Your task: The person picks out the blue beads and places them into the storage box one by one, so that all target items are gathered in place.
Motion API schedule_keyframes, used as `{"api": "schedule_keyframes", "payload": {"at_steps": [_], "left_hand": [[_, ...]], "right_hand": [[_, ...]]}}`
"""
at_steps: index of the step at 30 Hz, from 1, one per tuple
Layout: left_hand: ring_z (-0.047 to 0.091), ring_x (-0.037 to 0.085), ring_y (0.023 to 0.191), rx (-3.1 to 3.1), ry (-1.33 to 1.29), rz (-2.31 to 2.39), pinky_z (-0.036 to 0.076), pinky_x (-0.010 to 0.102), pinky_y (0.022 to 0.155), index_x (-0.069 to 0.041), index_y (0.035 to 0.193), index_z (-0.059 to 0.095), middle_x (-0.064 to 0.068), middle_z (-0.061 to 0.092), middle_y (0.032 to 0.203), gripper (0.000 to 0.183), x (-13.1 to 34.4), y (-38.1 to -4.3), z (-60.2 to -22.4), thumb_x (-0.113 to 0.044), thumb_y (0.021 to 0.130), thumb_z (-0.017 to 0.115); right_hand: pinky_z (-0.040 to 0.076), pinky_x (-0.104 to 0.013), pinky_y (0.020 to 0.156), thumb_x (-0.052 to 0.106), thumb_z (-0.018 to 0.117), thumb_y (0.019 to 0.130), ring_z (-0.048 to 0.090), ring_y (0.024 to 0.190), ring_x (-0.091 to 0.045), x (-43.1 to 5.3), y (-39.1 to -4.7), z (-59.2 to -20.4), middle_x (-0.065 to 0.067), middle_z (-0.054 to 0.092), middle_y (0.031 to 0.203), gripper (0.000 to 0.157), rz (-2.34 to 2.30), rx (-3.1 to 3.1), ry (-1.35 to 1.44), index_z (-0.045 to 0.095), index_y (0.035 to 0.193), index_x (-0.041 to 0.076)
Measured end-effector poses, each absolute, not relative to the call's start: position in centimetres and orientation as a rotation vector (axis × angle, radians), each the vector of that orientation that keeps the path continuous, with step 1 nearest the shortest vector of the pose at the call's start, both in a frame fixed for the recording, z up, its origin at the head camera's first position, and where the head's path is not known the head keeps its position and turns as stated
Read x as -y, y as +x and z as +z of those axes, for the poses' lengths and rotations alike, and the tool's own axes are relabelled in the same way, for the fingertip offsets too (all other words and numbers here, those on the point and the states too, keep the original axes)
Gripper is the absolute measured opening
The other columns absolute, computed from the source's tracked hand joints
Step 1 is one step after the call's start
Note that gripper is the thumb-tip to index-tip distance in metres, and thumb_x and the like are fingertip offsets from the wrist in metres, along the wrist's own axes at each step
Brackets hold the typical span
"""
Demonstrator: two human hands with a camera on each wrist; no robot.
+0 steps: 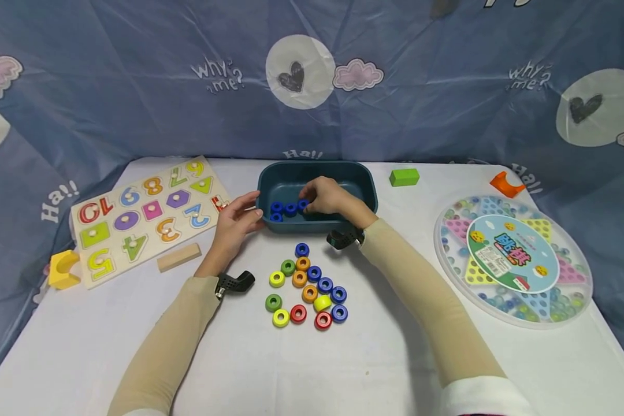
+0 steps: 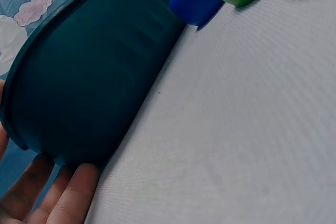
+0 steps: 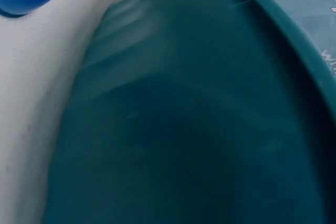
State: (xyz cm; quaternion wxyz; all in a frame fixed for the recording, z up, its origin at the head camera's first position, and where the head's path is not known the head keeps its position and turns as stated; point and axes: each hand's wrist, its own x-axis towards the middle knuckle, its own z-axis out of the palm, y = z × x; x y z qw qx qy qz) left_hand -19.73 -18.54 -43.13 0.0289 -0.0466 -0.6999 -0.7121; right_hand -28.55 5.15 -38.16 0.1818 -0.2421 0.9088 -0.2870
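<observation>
A dark teal bin (image 1: 317,226) stands at the back middle of the table with several blue rings (image 1: 290,209) inside, toward its left end. My right hand (image 1: 326,195) reaches over the near rim into the bin. Its thumb and fingertips pinch a blue ring (image 1: 303,205) beside the others. Against the bin's left end rests my left hand (image 1: 234,226), its fairly straight fingers (image 2: 73,195) touching the end wall in the left wrist view. In the right wrist view the bin's side wall (image 3: 157,108) fills most of the picture and hides the right fingertips.
Several blue, orange, green, yellow and red rings (image 1: 309,293) lie loose before the bin. Left are a number puzzle board (image 1: 140,263), a wooden stick (image 1: 179,257) and a yellow block (image 1: 63,270). Right are a green block (image 1: 404,177), an orange piece (image 1: 507,184) and a round marble game (image 1: 455,263).
</observation>
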Motion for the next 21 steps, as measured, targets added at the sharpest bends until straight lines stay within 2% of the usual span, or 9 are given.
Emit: {"api": "schedule_keyframes", "payload": {"at_steps": [9, 16, 21], "left_hand": [[0.063, 0.015, 0.104, 2.142, -0.153, -2.198, 0.062, 0.025, 0.081, -0.003, 0.139, 0.051, 0.022, 0.048, 0.137, 0.046, 18.5, -19.6, -43.1, -0.005, 0.094, 0.059], [0.062, 0.015, 0.106, 2.123, -0.18, -2.216, 0.062, 0.026, 0.082, -0.004, 0.138, 0.051, 0.018, 0.049, 0.135, 0.045, 18.7, -19.6, -43.3, -0.004, 0.094, 0.059], [0.061, 0.015, 0.106, 2.133, -0.185, -2.214, 0.061, 0.025, 0.082, -0.002, 0.139, 0.05, 0.02, 0.049, 0.135, 0.046, 18.6, -19.8, -43.5, -0.004, 0.094, 0.059]], "right_hand": [[0.058, -0.034, 0.089, 0.012, 0.074, 0.085, 0.065, 0.102, -0.024, -6.4, -27.2, -37.5, -0.011, 0.068, 0.116, 0.04, -0.947, -2.617, -0.775, 0.064, 0.123, 0.007], [0.058, -0.03, 0.068, 0.013, 0.074, 0.085, 0.065, 0.074, -0.016, -8.7, -22.0, -35.1, -0.011, 0.071, 0.107, 0.03, -1.166, -2.627, -1.068, 0.068, 0.114, 0.007], [0.056, -0.022, 0.065, 0.012, 0.075, 0.083, 0.061, 0.073, -0.008, -10.0, -18.4, -35.4, -0.007, 0.072, 0.102, 0.024, -1.052, -2.534, -1.215, 0.07, 0.106, 0.009]]}}
